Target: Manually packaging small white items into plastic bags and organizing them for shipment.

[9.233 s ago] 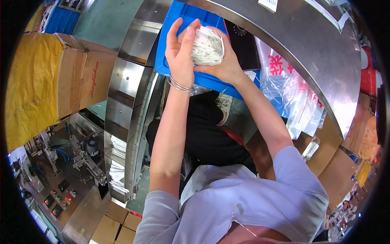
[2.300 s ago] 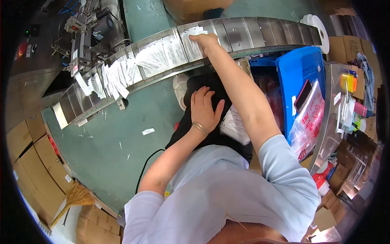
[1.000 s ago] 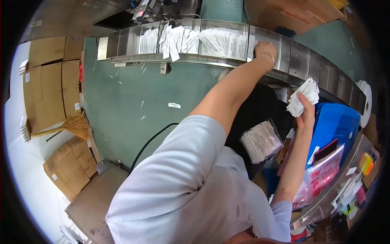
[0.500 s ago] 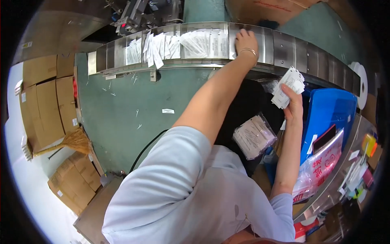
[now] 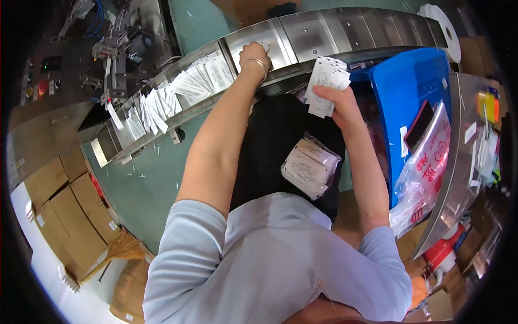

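My left hand (image 5: 254, 55), with a bracelet at its wrist, is over the metal conveyor channel (image 5: 302, 46), just right of a row of flat white packets (image 5: 202, 78). Its fingers are curled in, and a small pale bit shows by the fingertips; what they hold, if anything, is hidden. In front of the channel my right hand (image 5: 345, 105) grips a fanned stack of white packets (image 5: 325, 81), thumb on top. A clear plastic bag full of similar packets (image 5: 310, 167) rests on my lap between my arms.
A blue plastic bin (image 5: 413, 81) stands at my right with a phone (image 5: 419, 127) and a printed plastic bag (image 5: 426, 173) on it. Machinery (image 5: 121, 54) is at the channel's left end. Cardboard boxes (image 5: 73, 216) and a straw broom (image 5: 124, 245) are at far left.
My view has turned to the right, so the channel now slants. My left hand's fingers have curled in as it stays by the end of the packet row. My right hand keeps its stack.
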Demonstrator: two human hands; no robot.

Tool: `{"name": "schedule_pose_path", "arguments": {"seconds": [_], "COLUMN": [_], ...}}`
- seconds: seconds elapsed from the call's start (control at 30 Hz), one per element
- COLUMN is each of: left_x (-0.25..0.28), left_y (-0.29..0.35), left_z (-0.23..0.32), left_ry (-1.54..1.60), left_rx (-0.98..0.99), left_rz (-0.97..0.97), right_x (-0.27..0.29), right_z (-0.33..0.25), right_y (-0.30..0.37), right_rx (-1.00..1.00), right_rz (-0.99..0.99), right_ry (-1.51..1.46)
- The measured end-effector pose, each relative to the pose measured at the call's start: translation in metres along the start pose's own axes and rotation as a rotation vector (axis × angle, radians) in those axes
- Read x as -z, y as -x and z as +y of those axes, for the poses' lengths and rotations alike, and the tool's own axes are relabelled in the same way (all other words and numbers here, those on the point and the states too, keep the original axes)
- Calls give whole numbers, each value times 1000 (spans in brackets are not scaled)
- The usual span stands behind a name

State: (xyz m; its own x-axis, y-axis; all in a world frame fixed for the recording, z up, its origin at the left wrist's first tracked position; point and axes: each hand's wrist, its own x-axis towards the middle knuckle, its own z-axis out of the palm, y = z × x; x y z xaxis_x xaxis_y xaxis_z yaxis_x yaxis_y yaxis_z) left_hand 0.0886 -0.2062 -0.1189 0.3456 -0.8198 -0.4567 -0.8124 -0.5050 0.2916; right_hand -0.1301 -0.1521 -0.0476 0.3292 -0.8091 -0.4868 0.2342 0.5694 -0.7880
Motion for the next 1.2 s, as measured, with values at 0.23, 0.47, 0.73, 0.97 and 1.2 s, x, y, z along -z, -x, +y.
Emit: {"name": "schedule_pose_path", "arguments": {"seconds": [0.23,0.47,0.73,0.97,1.2], "left_x": [17,-3,-39,-36,-22], "left_y": [39,150,172,176,194], "left_z": [13,67,76,75,80], "left_ry": [655,1599,1161,1394,1378], "left_rx": [-242,-402,-356,-348,-384], "left_rz": [63,-246,-208,-180,-335], "right_x": [1,6,16,21,27], "right_z": [0,3,50,48,55], "right_y": [16,50,64,71,67], "right_rx": [129,471,637,630,594], "right_rz": [-54,53,202,142,142], "right_ry": [-12,440,272,521,510]}}
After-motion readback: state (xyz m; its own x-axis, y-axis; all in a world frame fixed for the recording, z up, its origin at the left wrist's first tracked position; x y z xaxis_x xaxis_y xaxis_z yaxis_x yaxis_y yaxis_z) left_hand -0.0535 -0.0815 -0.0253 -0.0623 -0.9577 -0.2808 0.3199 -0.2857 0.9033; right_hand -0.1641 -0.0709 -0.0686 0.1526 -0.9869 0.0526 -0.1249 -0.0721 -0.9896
